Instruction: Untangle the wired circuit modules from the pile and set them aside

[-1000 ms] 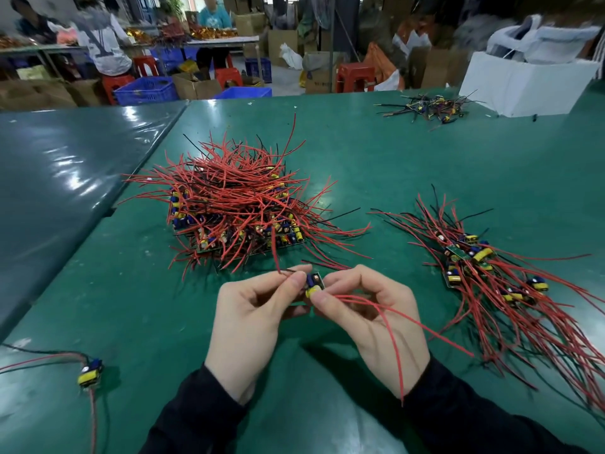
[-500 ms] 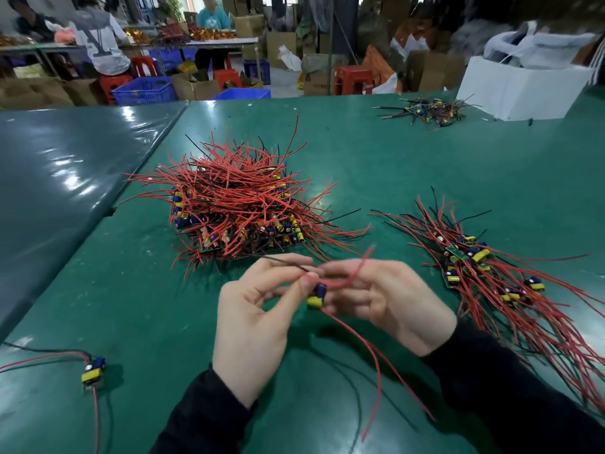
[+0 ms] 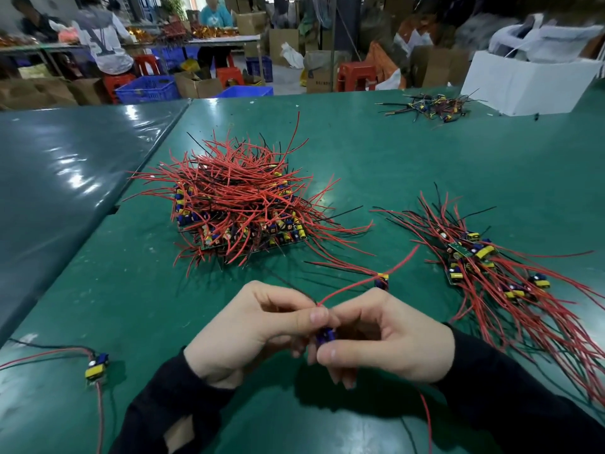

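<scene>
A tangled pile (image 3: 239,204) of red-wired circuit modules sits mid-table. To its right lies a spread-out group of separated modules (image 3: 484,267). Low and central, my left hand (image 3: 248,326) and my right hand (image 3: 389,339) meet, both pinching a small blue module (image 3: 324,335) between fingertips. Its red wire runs up and right from my fingers. A second module (image 3: 381,280) with a yellow part lies on the table just above my right hand, red and black wires crossing at it. Another red wire hangs down below my right hand.
A lone yellow-and-blue module (image 3: 96,367) with wires lies at the near left. A small bundle of modules (image 3: 432,106) and a white box (image 3: 530,83) stand at the far right. A seam (image 3: 154,152) divides the green table from the darker left surface. People work beyond.
My hands have dropped lower and closer to me with the module. A second module now lies apart on the table above my right hand, its red wire stretched up to the right.
</scene>
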